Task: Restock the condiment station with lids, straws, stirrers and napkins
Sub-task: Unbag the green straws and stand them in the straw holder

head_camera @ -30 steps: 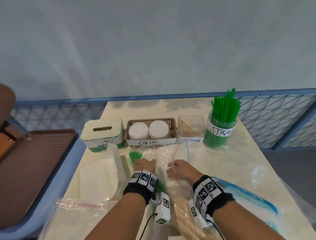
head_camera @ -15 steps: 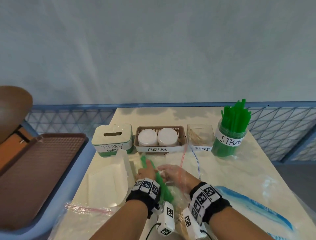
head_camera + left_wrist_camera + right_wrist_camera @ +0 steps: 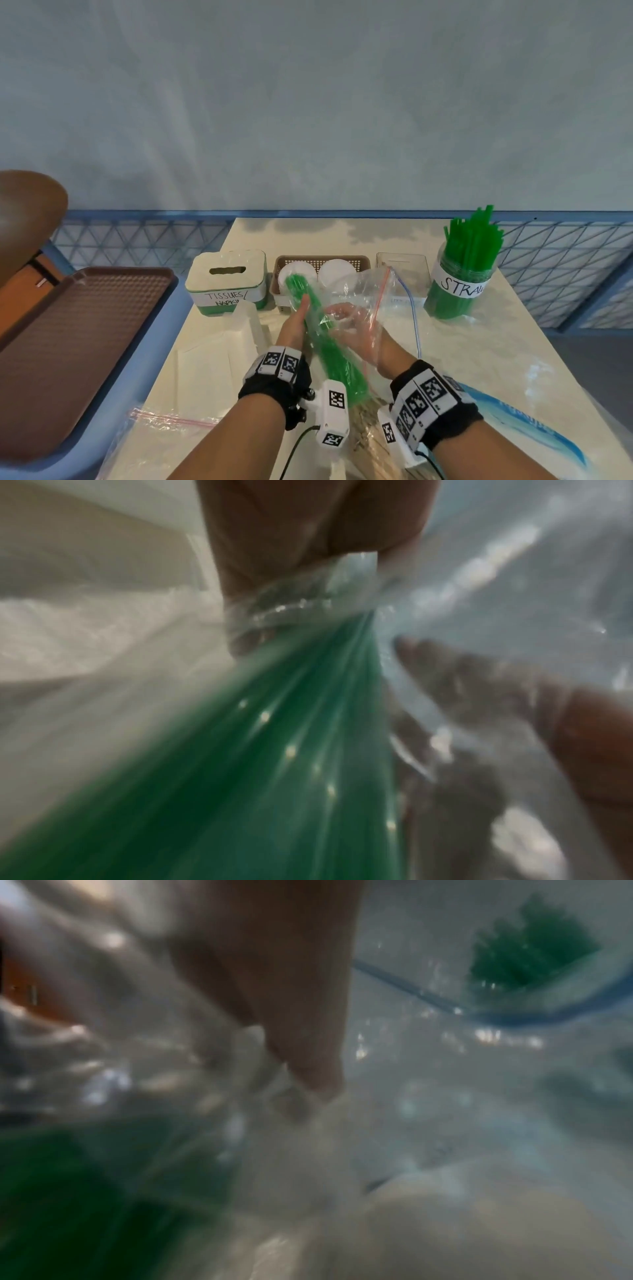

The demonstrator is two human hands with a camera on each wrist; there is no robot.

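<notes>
A bundle of green straws lies slanted inside a clear zip bag, raised above the table in front of the lids basket. My left hand grips the bundle from outside, pinching plastic and straws together. My right hand is inside the bag, seen through the plastic, its fingers loose beside the straws. At the back right stands the jar labelled STRAWS, holding many green straws. The right wrist view is blurred, showing a finger against the plastic.
Along the back stand a tissue box, a brown basket with white cup lids and a clear stirrer box. White napkins lie left. Bagged wooden stirrers lie near me. A brown tray sits off the table, left.
The bag with the straws has risen off the table and its far end now points at the lids basket. My right hand has gone inside the bag.
</notes>
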